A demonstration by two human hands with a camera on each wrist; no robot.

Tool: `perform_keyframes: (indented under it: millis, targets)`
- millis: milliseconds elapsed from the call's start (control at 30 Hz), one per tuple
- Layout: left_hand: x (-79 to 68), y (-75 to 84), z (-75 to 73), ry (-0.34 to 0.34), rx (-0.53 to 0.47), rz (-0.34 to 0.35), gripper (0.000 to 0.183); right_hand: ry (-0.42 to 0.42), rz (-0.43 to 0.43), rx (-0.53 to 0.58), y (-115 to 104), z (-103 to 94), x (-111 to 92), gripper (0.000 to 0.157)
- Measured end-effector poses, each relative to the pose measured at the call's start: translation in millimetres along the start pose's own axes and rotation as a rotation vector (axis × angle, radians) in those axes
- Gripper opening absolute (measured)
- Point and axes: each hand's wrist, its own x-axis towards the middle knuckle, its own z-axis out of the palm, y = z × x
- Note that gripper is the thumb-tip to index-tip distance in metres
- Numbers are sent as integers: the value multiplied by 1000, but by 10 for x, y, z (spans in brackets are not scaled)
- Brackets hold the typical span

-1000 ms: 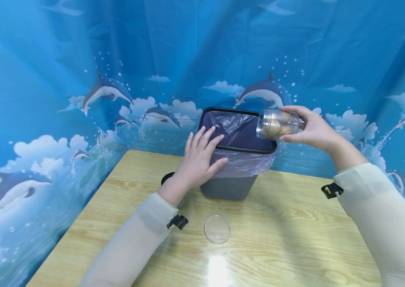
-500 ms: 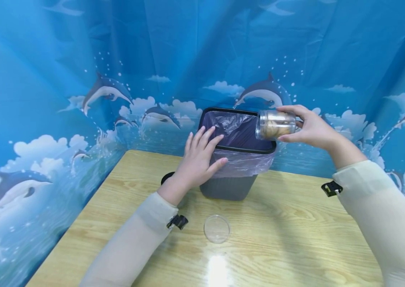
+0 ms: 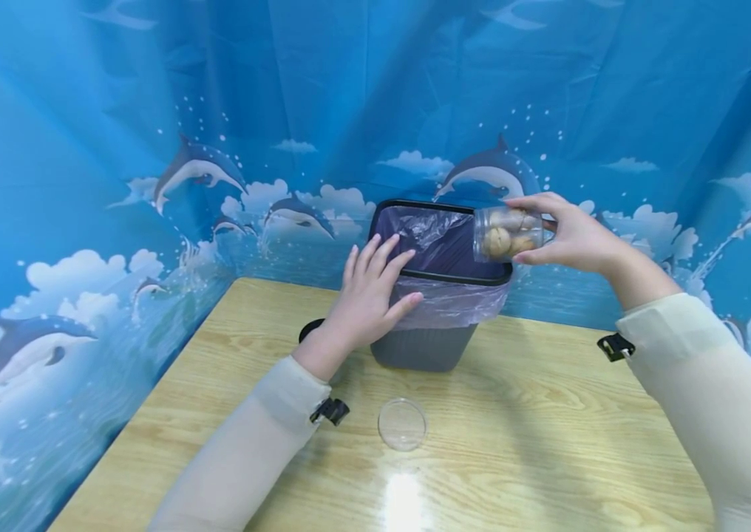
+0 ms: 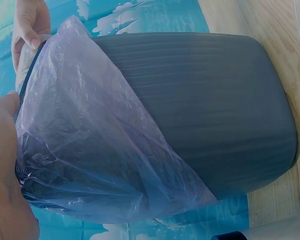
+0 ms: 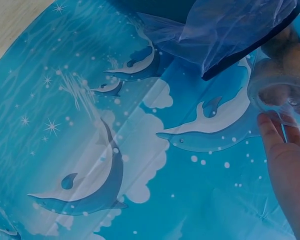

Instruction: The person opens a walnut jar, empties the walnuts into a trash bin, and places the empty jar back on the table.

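Note:
My right hand (image 3: 571,233) grips a clear plastic jar (image 3: 508,233) by its base end. The jar lies on its side, its mouth pointing left over the right part of the trash bin's opening. Inside are several round tan pieces (image 3: 498,242) with cracked surfaces, also visible in the jar (image 5: 285,95) in the right wrist view. The grey trash bin (image 3: 423,349) has a black rim and a translucent purple bag (image 4: 90,120) folded over its outside. My left hand (image 3: 369,295) rests on the bin's near left rim with fingers spread and straight.
A clear round lid (image 3: 403,425) lies on the wooden table (image 3: 548,443) in front of the bin. Behind my left wrist shows a black round edge (image 3: 309,329); in the left wrist view it belongs to a clear cylinder (image 4: 275,231). A blue dolphin curtain (image 3: 349,96) hangs behind.
My right hand has moved slightly left, carrying the jar farther over the bin opening and turning it a little; the tan pieces have shifted inside. My left hand, bin and lid stay put.

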Motion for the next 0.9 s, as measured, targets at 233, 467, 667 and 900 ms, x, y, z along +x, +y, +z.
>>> perform_keyframes:
  millis: [233, 467, 667, 900]
  targets:
    - [2, -2, 8, 3, 17, 2, 70, -14, -16, -4, -13, -1, 18, 86]
    - [2, -7, 12, 0, 1, -3, 70, -32, -8, -61, -53, -27, 41, 86]
    - [0, -6, 9, 7, 1, -1, 69, -38, 5, -115, -111, -35, 67, 87]
    - [-2, 4, -2, 4, -1, -3, 70, -35, 18, -142, -145, -31, 49, 87]
